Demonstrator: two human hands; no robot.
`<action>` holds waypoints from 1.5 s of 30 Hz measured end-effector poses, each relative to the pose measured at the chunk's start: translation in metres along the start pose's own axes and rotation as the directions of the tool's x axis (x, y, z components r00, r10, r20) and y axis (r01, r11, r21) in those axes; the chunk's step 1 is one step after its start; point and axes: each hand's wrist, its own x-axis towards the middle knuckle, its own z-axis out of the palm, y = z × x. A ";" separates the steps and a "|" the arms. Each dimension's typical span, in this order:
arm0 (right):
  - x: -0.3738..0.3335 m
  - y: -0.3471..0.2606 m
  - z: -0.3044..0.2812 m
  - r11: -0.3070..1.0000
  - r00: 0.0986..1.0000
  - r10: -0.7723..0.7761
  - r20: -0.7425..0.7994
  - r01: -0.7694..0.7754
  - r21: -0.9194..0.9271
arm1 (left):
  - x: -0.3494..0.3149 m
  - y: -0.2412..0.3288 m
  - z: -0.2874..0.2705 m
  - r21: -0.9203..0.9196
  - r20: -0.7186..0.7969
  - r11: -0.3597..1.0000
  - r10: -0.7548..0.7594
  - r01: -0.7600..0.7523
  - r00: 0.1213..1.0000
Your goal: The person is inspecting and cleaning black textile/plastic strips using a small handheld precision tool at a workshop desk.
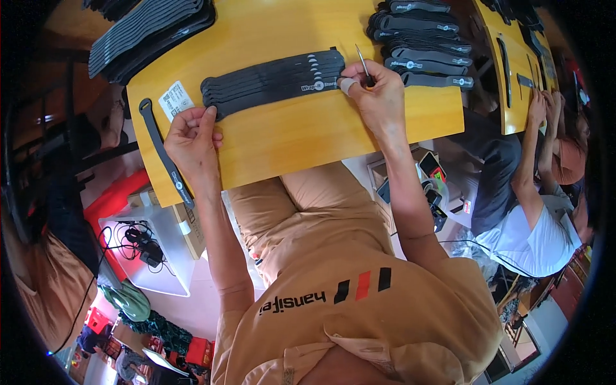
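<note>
A fanned stack of black hook-and-loop straps [263, 86] with pale printing lies across the yellow table before me. My left hand [196, 138] pinches the near corner of its left end between thumb and fingers. At the right end, my right hand [378, 96] is closed around a thin, pointed metal tool [363, 63], its tip pointing away from me. The tool's lower part is hidden in the palm. White wrapping covers one finger of that hand, which touches the stack's edge. A single looped black strap [162, 151] lies left of my left hand.
A white printed label [175, 99] lies beside the stack on the yellow table [308, 138]. Bigger strap piles stand at the back left [151, 42] and right [420, 42]. Below on the left is a clear bin [173, 282] with cables. Another person [539, 218] works at a table on the right.
</note>
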 end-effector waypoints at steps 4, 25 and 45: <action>-0.001 -0.003 -0.002 0.999 1.000 0.003 0.003 -0.002 -0.038 | 0.000 -0.001 0.000 0.009 -0.001 1.000 0.006 -0.006 1.000; 0.001 -0.006 -0.001 0.996 1.000 0.001 -0.008 -0.002 -0.093 | -0.001 0.004 0.004 0.076 -0.029 0.997 0.004 -0.002 1.000; 0.000 -0.008 0.001 0.965 0.998 -0.043 -0.040 0.031 -0.261 | 0.005 -0.001 0.004 -0.012 -0.086 1.000 0.018 -0.019 0.996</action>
